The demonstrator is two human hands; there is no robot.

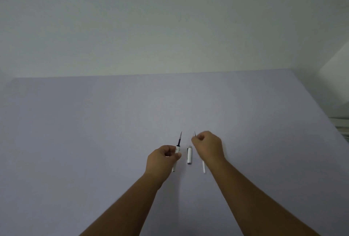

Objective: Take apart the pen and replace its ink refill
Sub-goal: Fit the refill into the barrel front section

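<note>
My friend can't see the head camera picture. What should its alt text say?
Two bare hands work over a pale table: the left hand grips a white pen with its dark refill sticking out, the right hand pinches a silver-tipped piece. A white cap lies between them.

Lavender table (94,131), white cap (189,156)

pen barrel (177,150): white, dark refill protruding | cap (189,155): flat | spare refill (204,167): white
</note>
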